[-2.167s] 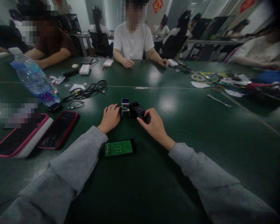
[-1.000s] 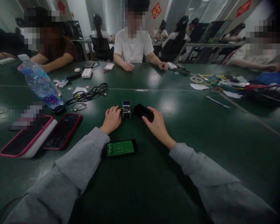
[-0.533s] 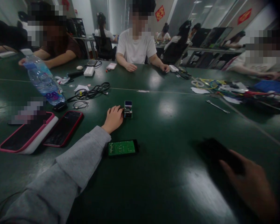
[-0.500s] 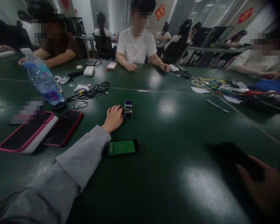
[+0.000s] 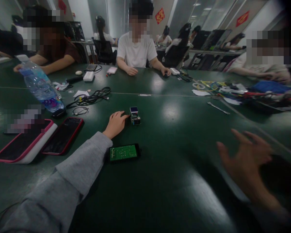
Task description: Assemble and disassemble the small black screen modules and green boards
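**Module bare on desk, right hand empty**

Left hand (image 5: 115,124) rests curled, fingertips touching the small display module (image 5: 135,116) on the desk (image 5: 174,136). Right hand (image 5: 247,163) hovers spread open, blurred, holding nothing. Green circuit board (image 5: 123,152) lies untouched nearer the body.

The right hand (image 5: 247,165) is smeared by motion blur, so its fingers' outlines cannot be told. The small module (image 5: 135,116) beside the left hand (image 5: 115,123) is too small to read. Clutter at the worktop's (image 5: 160,181) far right is blurred.
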Motion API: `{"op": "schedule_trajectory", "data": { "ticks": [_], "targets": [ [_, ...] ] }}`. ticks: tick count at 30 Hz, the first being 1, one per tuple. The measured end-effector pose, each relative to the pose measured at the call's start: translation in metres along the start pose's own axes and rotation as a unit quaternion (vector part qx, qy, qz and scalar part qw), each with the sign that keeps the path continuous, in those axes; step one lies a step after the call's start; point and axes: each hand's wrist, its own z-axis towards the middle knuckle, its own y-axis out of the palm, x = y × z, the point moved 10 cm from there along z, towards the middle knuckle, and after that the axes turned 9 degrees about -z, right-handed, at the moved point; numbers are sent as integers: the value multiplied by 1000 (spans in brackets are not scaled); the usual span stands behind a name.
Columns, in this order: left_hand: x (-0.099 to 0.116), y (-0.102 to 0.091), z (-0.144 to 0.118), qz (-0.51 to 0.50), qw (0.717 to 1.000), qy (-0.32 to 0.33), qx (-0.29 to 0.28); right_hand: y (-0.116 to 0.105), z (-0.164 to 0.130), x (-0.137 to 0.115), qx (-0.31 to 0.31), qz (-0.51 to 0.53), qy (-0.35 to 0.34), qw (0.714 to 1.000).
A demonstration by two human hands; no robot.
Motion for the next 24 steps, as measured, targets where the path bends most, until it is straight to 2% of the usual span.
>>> {"op": "schedule_trajectory", "data": {
  "ticks": [1,3,6,8,9,12,18,21,24],
  "targets": [
    [2,1,0,-3,1000,9,-5,6,4,-14,33,-26,5,999],
    [6,3,1,-9,999,30,-19,52,15,-66,-39,-1,-54,998],
    [15,5,0,-15,997,63,-37,111,29,-154,-122,89,-150,977],
    [20,5,0,-20,996,81,-42,137,39,-194,-144,132,-178,964],
    [21,6,-1,-23,995,85,-44,146,44,-205,-147,147,-183,961],
    [22,6,0,-35,995,83,-43,159,57,-216,-145,186,-176,956],
    [13,3,2,-72,996,46,-13,148,69,-198,-111,306,-119,938],
    [14,3,1,-96,994,57,-16,153,70,-193,-135,377,-78,913],
    [20,1,1,-135,987,82,-24,171,68,-186,-185,414,-20,891]
  ]
}}
